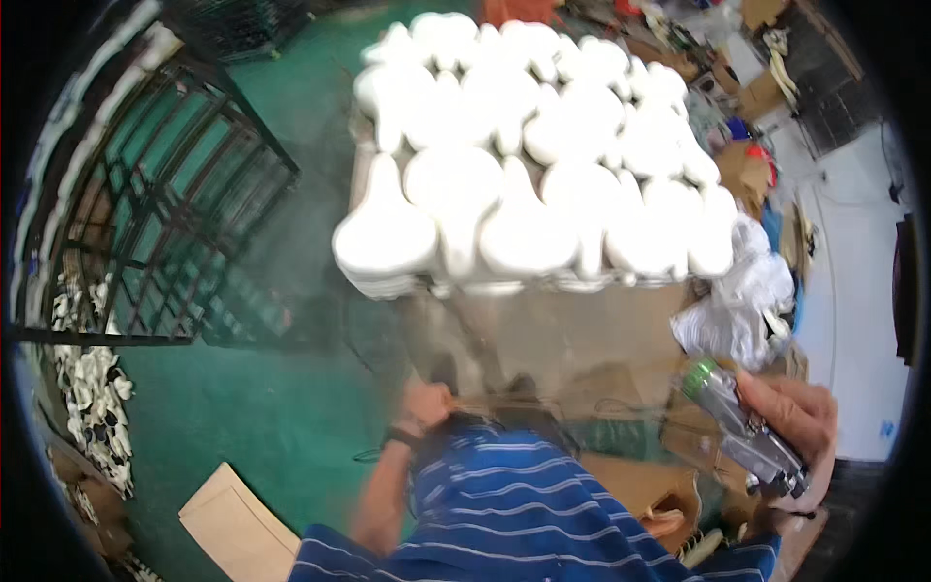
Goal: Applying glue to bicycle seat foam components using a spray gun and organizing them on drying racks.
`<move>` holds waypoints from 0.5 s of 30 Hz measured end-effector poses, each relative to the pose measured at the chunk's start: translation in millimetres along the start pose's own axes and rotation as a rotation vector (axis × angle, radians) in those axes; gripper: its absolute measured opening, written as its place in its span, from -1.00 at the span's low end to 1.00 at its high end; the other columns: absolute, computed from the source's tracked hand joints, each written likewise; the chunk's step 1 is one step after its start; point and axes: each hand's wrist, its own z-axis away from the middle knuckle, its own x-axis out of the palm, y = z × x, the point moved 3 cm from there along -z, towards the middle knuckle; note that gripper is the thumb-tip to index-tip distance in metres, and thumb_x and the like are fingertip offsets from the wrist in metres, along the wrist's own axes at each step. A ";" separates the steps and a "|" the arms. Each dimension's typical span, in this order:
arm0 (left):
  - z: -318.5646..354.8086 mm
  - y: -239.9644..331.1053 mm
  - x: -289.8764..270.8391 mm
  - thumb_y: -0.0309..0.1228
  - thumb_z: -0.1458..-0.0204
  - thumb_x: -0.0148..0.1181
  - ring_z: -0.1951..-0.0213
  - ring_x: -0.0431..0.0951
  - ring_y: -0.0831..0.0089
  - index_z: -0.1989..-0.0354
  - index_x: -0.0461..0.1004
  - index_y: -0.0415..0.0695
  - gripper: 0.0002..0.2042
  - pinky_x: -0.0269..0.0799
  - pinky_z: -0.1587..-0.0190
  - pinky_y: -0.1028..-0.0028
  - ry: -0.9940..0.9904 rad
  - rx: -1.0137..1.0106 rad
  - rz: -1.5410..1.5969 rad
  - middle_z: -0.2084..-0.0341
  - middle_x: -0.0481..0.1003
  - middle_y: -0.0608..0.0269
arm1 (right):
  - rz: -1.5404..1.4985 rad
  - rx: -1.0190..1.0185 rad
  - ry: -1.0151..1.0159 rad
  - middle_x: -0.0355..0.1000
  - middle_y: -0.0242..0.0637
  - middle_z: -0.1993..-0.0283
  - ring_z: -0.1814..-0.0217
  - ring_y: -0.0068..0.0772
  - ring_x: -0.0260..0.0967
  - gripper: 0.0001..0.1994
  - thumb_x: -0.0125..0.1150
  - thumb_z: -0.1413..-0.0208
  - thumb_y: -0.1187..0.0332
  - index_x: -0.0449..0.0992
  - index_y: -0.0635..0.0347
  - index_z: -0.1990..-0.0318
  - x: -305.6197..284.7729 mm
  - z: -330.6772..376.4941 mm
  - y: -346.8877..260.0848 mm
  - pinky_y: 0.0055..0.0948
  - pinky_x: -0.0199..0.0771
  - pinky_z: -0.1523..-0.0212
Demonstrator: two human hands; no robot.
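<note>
Right hand [790,417] grips heavy, rigid metal staple gun [742,432] by its body; left hand [427,400] closed on something blurred, can't tell what.

Right hand [797,419] gripping a silver pneumatic tool [745,431]. Left hand [425,400] blurred, low beside a cardboard box [582,335]. Beyond, white moulded saddle shapes [529,155] stacked over green floor [262,407].

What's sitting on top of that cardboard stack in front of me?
Rows of white saddle-shaped pieces cover the cardboard stack, packed edge to edge in several layers. Whatever lies beneath the top layer is hidden. The right hand holds a metal tool nearby.
</note>
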 end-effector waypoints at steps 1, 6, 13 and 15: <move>-7.5 6.1 0.7 -0.29 0.04 0.19 0.24 0.62 -0.01 0.32 0.63 -0.04 -0.83 0.51 0.17 0.07 0.019 0.075 -0.035 0.34 0.63 0.03 | 0.067 0.013 0.112 0.52 -0.08 0.32 0.43 -0.34 0.49 -0.38 0.39 0.09 0.24 0.49 0.26 -0.19 -0.6 2.8 -5.5 -0.42 0.42 0.38; -30.3 25.9 36.6 0.04 -0.04 0.26 0.10 0.60 0.01 0.07 0.64 0.05 -0.59 0.49 0.01 0.10 -0.177 0.147 -0.001 0.20 0.63 0.04 | 0.028 -0.179 0.131 0.50 -0.05 0.44 0.55 -0.13 0.47 -0.44 0.49 0.14 0.33 0.55 0.32 -0.09 11.0 -13.0 15.6 -0.28 0.38 0.51; -15.4 91.0 49.9 0.01 -0.06 0.23 0.15 0.60 0.01 0.13 0.60 -0.12 -0.57 0.47 0.11 0.15 -0.148 0.163 0.187 0.29 0.62 0.00 | 0.051 -0.256 0.079 0.54 -0.01 0.31 0.38 0.00 0.54 -0.36 0.36 0.21 0.48 0.49 0.30 -0.18 -10.5 40.3 64.5 -0.27 0.47 0.37; -14.4 109.0 58.1 0.01 -0.06 0.23 0.16 0.60 0.02 0.15 0.60 -0.12 -0.57 0.47 0.12 0.15 -0.096 0.160 0.172 0.31 0.62 0.01 | 0.038 -0.258 0.070 0.54 -0.01 0.31 0.37 -0.01 0.54 -0.35 0.36 0.22 0.47 0.49 0.31 -0.19 -18.1 53.3 82.4 -0.27 0.48 0.36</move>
